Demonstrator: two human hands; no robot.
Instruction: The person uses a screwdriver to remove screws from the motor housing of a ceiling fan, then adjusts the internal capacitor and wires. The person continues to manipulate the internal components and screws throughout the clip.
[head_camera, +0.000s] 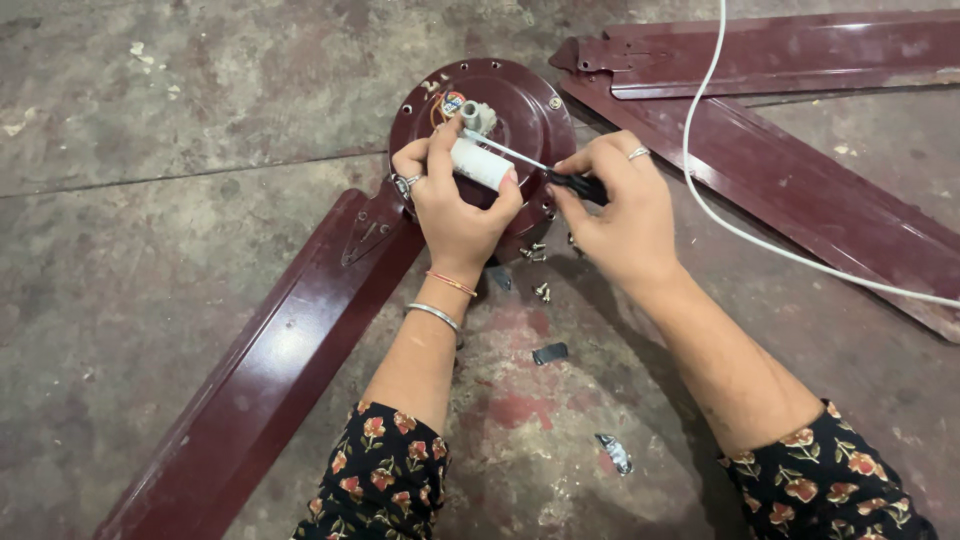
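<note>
concrete floor (150, 250): fan blades (270, 370), screws (541, 292).

blades (250, 370) L & R | screws (535, 252) nr motor | floor betw. wrists prob. passable

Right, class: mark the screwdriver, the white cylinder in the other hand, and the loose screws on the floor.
screwdriver (578, 184), head view, on its black handle in the right hand.
white cylinder (480, 163), head view, on its side, between the left fingers.
loose screws (541, 291), head view, on one screw below the motor.
</note>
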